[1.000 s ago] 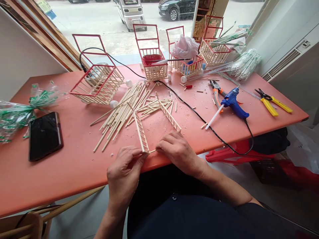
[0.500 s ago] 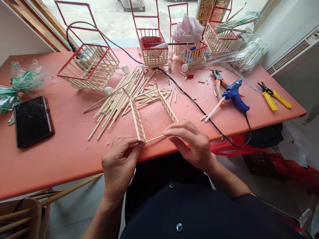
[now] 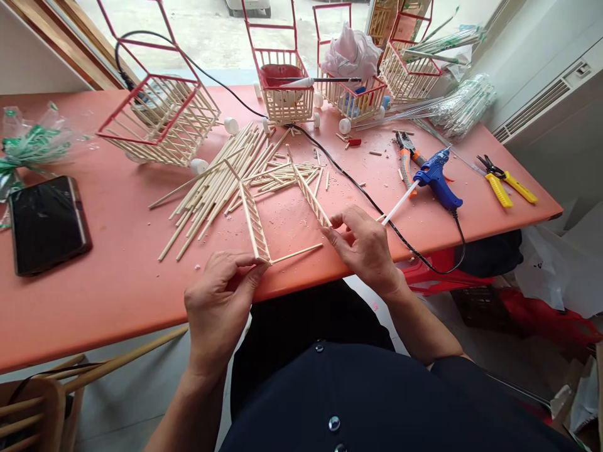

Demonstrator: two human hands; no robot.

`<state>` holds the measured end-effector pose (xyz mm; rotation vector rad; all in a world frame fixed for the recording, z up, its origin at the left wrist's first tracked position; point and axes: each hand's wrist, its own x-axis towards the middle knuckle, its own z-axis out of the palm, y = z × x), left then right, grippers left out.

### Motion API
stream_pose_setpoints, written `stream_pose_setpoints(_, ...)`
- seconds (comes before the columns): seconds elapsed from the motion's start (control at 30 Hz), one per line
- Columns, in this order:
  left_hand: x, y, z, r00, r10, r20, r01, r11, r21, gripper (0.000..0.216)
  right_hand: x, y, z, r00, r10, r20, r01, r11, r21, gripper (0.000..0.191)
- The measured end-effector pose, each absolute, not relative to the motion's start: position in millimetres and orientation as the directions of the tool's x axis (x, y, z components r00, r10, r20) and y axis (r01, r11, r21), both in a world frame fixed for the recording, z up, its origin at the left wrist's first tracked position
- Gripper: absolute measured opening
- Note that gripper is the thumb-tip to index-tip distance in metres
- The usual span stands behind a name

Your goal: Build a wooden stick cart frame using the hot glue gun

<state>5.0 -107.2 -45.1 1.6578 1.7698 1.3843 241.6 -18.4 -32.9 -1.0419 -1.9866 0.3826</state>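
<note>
My left hand (image 3: pixel 230 285) pinches the near end of a small slatted panel of wooden sticks (image 3: pixel 253 223), which stands on edge. From that corner a single wooden stick (image 3: pixel 298 253) runs to the right along the table's front edge, its right end free. My right hand (image 3: pixel 360 242) is closed with thumb and fingertips on the near end of a second slatted stick panel (image 3: pixel 311 198), roughly parallel to the first. Behind the panels lie a heap of long wooden sticks (image 3: pixel 211 188) and a pile of short sticks (image 3: pixel 282 179).
Several red-and-cream stick carts (image 3: pixel 160 122) with white wheels line the table's back. To the right lie a blue glue gun (image 3: pixel 440 179) with its cord, orange-handled pliers (image 3: pixel 406 157) and yellow-handled cutters (image 3: pixel 506 185). A black phone (image 3: pixel 49 223) is at left on the pink table (image 3: pixel 117 282).
My right hand has left the single stick's right end and moved up to the right panel's near end, closing on it. My left hand keeps its pinch. The whole view has shifted slightly.
</note>
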Motion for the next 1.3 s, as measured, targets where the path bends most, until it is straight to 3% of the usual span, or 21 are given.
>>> stream_pose_setpoints(0.33,6.4,-100.7,-37.3,-0.213,0.921,0.325,0.587,-0.145,0.796,0.009,246.0,-31.8,-32.7,-0.321,0.693,0.646,0.529,0.697,-0.484,0.011)
stream_pose_setpoints(1.3,7.7,-90.1,-38.1,-0.148,0.935,0.323,0.611,-0.171,0.773,0.007,251.8,-28.9,-35.8,-0.305,0.758,0.576,0.493,0.643,-0.586,0.019)
